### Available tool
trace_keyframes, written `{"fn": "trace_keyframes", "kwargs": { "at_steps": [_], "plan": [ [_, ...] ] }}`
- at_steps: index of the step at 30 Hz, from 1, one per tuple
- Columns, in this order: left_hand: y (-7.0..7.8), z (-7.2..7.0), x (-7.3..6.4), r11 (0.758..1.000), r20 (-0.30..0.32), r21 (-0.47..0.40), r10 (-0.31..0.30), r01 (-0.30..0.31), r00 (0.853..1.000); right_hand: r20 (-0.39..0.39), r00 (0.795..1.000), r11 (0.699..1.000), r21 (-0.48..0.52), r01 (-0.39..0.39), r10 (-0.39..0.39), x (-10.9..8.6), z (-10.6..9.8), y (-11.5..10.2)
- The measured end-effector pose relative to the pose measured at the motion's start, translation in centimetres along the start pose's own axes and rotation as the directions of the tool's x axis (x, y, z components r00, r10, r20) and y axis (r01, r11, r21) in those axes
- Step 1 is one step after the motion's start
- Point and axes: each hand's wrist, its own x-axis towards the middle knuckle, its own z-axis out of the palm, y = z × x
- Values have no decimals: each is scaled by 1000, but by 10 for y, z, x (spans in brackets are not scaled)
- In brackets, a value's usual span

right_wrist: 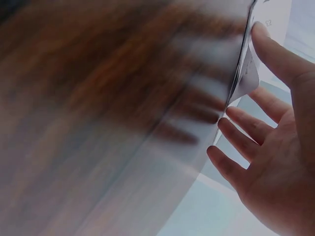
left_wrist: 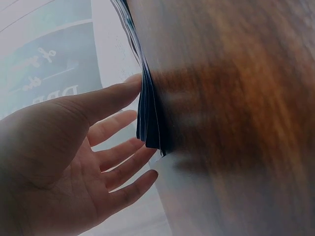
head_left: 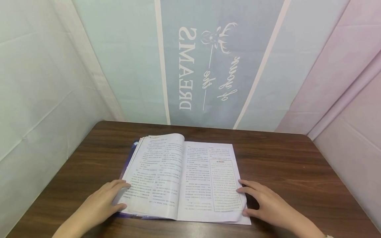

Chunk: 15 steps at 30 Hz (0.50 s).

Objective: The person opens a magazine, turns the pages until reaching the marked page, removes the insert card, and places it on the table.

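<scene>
An open magazine (head_left: 197,181) with printed text lies on the brown table, its left stack of pages bulging toward the fold. A dark blue cover edge shows beneath that stack. At the left side my left hand (head_left: 104,200) touches the page edges, fingers spread and thumb near the lower corner; the left wrist view shows the hand (left_wrist: 74,157) beside the layered sheets (left_wrist: 147,113). My right hand (head_left: 265,201) rests along the right edge with loosely extended fingers. Close to its thumb and index finger, a lower page corner (right_wrist: 248,81) lifts slightly in the right wrist view.
The wooden table (head_left: 297,175) extends beyond both sides of the magazine. Behind it hangs a pale curtain (head_left: 134,66) with upside-down lettering and a deer's head. White cloth walls (head_left: 38,99) border the left and right.
</scene>
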Motion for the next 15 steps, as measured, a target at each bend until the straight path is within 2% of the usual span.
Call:
{"fn": "trace_keyframes", "kwargs": {
  "at_steps": [3,8,15],
  "plan": [
    [-1,-1,0,1000,-3,7,3,-3,1000,-20,1000,1000,-8,10,-10,4,-1,-1],
    [2,-5,2,1000,-18,24,13,-12,1000,-96,995,999,-25,27,-29,11,-5,-5],
    [19,-11,5,997,-99,24,72,-70,993,-190,979,997,-8,71,-71,21,-11,-10]
  ]
}}
